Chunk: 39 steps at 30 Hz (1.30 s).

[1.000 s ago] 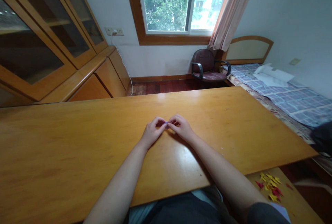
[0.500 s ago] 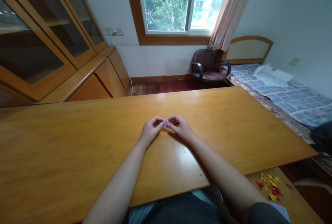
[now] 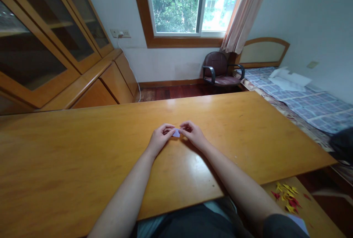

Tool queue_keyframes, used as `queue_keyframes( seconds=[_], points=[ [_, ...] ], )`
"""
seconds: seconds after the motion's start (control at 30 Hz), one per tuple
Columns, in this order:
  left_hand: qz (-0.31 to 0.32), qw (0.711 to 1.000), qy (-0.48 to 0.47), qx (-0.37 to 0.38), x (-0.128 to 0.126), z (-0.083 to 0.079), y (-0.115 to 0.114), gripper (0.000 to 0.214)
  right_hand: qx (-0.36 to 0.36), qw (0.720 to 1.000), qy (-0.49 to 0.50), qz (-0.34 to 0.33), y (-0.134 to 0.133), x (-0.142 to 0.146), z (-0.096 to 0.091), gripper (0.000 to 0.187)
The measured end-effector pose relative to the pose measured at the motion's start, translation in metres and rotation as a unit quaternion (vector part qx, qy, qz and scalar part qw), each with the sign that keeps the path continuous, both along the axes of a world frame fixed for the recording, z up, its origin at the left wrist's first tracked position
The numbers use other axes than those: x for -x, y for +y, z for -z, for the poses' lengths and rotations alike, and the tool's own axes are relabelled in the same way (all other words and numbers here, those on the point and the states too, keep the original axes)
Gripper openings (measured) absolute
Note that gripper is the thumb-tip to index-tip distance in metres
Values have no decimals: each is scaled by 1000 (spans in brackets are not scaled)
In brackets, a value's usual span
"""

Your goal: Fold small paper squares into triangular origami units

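A small pale purple piece of folded paper sits between my two hands, just above the wooden table. My left hand pinches its left side with curled fingers. My right hand pinches its right side, fingers also curled. Both hands rest near the middle of the tabletop, fingertips almost touching. Most of the paper is hidden by the fingers.
Several small yellow and red folded paper pieces lie on a lower wooden surface at the lower right. A glass-door cabinet stands at the left, an office chair under the window, and a bed at the right.
The hands have drawn slightly apart, so more of the purple paper shows between the fingertips. The arms stay where they were.
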<state>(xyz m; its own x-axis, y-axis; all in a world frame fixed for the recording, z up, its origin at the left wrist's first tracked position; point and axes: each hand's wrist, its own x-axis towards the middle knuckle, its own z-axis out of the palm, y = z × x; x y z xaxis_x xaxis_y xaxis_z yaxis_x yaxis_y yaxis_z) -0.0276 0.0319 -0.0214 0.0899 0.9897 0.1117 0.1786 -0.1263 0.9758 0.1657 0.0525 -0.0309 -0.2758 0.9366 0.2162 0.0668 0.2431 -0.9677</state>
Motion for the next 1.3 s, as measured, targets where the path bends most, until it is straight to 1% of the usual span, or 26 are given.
queue_keyframes(
  seconds=[0.13, 0.3, 0.47, 0.6, 0.73, 1.03, 1.3],
  points=[
    [4, 1000, 9, 9, 0, -2, 1, 28, 2, 1000, 5, 0, -1, -1, -1, 23],
    [25, 998, 51, 6, -2, -5, 0, 26, -2, 1000, 3, 1, -1, 0, -1, 24],
    [7, 999, 36, 3, 0, -4, 1, 26, -5, 1000, -5, 8, -1, -1, -1, 25],
    [-9, 1000, 13, 3, 2, -1, 3, 27, -2, 999, -44, -18, -1, -1, -4, 24],
    [-13, 1000, 15, -4, 2, 1, 4, 26, -3, 996, -85, -32, -1, 0, -7, 24],
    [26, 999, 36, -4, 1, -2, 0, 27, 15, 996, -77, -47, -2, -2, -10, 29],
    [57, 995, 82, -18, 3, -3, 0, 28, 16, 995, -80, -54, -3, -3, -13, 32]
  ],
)
